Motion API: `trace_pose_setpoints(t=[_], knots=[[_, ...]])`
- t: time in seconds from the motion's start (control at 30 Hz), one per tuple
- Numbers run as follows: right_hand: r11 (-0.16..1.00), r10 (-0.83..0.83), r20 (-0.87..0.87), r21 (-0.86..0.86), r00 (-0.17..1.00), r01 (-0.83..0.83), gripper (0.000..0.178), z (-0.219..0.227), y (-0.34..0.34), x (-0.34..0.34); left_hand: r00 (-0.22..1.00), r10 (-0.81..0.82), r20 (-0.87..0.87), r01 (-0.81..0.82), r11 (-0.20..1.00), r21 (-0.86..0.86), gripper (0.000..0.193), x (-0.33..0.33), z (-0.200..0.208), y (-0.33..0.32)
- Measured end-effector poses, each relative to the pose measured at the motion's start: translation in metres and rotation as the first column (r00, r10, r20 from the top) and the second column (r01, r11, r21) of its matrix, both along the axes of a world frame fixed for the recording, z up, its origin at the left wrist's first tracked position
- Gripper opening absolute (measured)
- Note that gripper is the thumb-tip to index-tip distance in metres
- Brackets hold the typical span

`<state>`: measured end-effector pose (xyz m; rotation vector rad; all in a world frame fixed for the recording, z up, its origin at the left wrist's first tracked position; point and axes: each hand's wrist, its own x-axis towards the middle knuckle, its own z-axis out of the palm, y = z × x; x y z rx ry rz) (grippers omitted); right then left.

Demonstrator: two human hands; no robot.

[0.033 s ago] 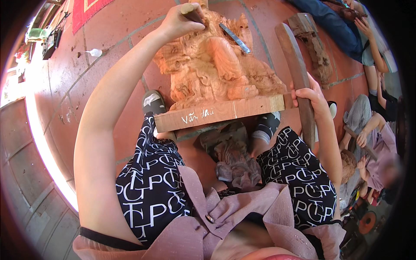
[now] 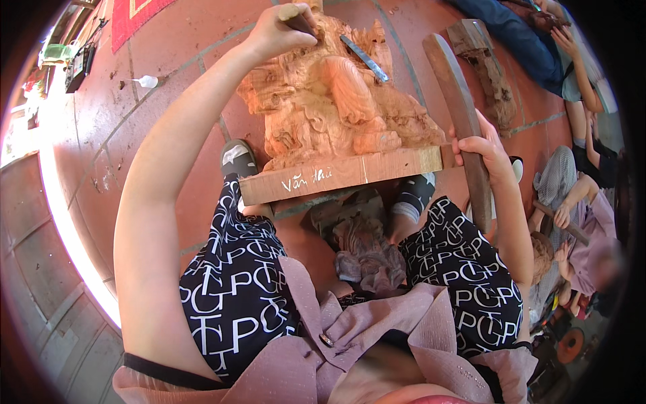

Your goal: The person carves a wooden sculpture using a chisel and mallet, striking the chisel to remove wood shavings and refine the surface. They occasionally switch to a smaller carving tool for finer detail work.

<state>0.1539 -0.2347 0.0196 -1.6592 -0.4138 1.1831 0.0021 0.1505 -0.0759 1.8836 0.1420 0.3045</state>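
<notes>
A reddish wooden carving (image 2: 350, 101) of a figure on a flat wooden base (image 2: 343, 175) stands between my feet. My left hand (image 2: 279, 34) is closed around a chisel (image 2: 295, 15) near the top of the carving. Only its round brown end shows; the blade is hidden. To the right of the base, my right hand (image 2: 486, 147) grips a long, slightly curved wooden club (image 2: 454, 84) by its lower part, the upper part pointing away from me. A flat metal chisel blade (image 2: 363, 57) lies across the upper right of the carving.
A dark carved piece (image 2: 367, 252) rests between my legs. A rough wood block (image 2: 486, 74) lies at the far right. Other people sit on the right, one in a pink top (image 2: 592, 236) with a wooden tool. A white object (image 2: 147, 81) lies on the tiled floor at left.
The club in my right hand has shifted very slightly, its far end a little to the left. My left hand and the carving look almost unmoved.
</notes>
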Motion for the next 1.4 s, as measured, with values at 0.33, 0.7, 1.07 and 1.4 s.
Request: trace_pose_setpoints(t=[0.33,0.7,1.07,1.4], knots=[[0.916,0.175,0.974,-0.107,0.143,-0.387,0.065,0.013,0.081,0.006,0.992,0.08,0.093,-0.076,0.996,-0.045,0.023,0.006,-0.009,-0.009],[0.963,0.184,0.977,-0.157,0.11,-0.218,0.064,0.004,0.099,0.021,0.989,0.095,-0.116,-0.05,0.938,0.342,0.028,0.03,0.0,-0.012],[0.968,0.233,0.921,-0.19,0.313,-0.161,0.061,0.011,0.087,0.001,0.993,-0.121,0.003,0.103,0.86,0.5,0.013,0.033,0.001,-0.007],[0.977,0.18,0.704,-0.045,0.687,-0.21,0.056,0.022,0.062,-0.01,1.0,0.012,0.028,-0.009,0.995,-0.101,0.018,0.005,0.014,0.017]])
